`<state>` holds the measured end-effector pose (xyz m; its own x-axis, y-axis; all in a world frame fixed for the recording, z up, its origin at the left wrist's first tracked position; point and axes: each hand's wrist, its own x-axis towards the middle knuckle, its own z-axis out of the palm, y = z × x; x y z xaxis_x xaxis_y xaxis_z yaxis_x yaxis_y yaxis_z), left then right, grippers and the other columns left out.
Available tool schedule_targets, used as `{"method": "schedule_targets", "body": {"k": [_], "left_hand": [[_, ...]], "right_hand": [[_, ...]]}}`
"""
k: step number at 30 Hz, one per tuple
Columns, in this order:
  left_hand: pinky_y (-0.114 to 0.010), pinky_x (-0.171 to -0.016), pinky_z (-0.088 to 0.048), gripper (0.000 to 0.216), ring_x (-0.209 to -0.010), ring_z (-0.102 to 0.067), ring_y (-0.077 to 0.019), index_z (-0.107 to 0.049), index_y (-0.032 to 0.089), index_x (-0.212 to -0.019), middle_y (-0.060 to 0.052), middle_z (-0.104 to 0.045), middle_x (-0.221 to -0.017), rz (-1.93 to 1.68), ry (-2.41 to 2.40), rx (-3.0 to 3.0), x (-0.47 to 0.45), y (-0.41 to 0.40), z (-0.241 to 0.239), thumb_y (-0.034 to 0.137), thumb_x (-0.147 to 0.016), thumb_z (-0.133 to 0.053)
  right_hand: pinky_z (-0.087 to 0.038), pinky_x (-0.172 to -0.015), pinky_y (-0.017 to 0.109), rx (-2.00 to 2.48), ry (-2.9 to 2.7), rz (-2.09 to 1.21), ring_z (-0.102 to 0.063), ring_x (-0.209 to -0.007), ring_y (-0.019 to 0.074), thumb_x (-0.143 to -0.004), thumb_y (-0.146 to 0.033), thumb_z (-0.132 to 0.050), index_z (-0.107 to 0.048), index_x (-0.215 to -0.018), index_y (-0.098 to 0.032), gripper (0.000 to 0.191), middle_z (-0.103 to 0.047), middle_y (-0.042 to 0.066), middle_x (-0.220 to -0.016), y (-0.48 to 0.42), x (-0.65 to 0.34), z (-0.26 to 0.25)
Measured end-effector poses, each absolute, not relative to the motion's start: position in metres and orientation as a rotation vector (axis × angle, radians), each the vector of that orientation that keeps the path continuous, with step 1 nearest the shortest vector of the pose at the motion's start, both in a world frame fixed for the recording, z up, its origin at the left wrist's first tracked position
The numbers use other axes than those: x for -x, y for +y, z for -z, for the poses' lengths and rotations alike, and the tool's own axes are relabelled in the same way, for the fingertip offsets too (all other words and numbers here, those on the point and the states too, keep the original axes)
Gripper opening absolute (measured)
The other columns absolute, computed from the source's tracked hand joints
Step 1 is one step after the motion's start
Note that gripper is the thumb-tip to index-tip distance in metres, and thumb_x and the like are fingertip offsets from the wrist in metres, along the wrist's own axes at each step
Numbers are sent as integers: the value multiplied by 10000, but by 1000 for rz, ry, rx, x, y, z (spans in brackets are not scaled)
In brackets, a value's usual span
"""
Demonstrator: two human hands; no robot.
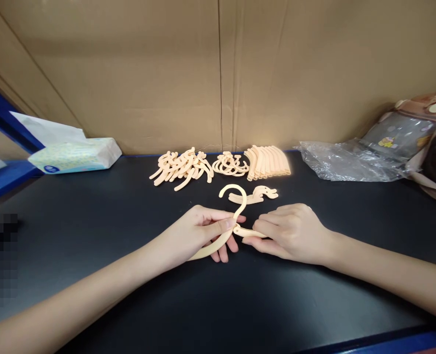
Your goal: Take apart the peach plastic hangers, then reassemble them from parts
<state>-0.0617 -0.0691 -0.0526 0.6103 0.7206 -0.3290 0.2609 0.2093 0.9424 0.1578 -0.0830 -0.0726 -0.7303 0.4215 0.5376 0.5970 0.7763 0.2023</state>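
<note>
A cream plastic clothes hanger [210,249] with a curved hook is held over the black table between both hands. My left hand [208,228] is closed on it, thumb pressing near the joint below the hook. The fingers of my right hand [293,231] wrap around the hanger's short right arm, whose far end they hide. Just beyond the hook lie a couple of loose cream hanger pieces [256,195]. Farther back sit a jumbled pile of hanger arms [183,169], a small heap of hooks [230,164] and a neat row of curved arms [268,162].
A tissue pack [79,156] with a tissue sticking out lies at the back left of the black table [188,309]. Clear plastic film [350,160] and a transparent bottle with a brown top [398,132] are at the back right. A cardboard wall [147,73] stands behind.
</note>
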Motion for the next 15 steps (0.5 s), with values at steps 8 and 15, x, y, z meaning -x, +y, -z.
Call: {"method": "schedule_targets", "body": {"k": [8, 15], "left_hand": [[-216, -558, -491, 413, -541, -594, -99, -651, 126, -1154, -17, -670, -708, -377, 959, -1443, 60, -74, 47, 425, -895, -531], [-220, -578, -483, 375, -521, -578, -96, -659, 145, -1105, -1, -664, -690, -369, 966, -1457, 61, -74, 49, 426, -905, -512]], "right_hand": [[-194, -445, 268, 778, -2496, 430, -437, -406, 70, -942, -371, -486, -555, -561, -160, 441, -527, -42, -466, -83, -159, 73], [-200, -457, 251, 887, -2550, 110, -384, -413, 58, -951, -408, -457, -562, -565, -164, 469, -502, -44, -474, -78, -160, 72]]}}
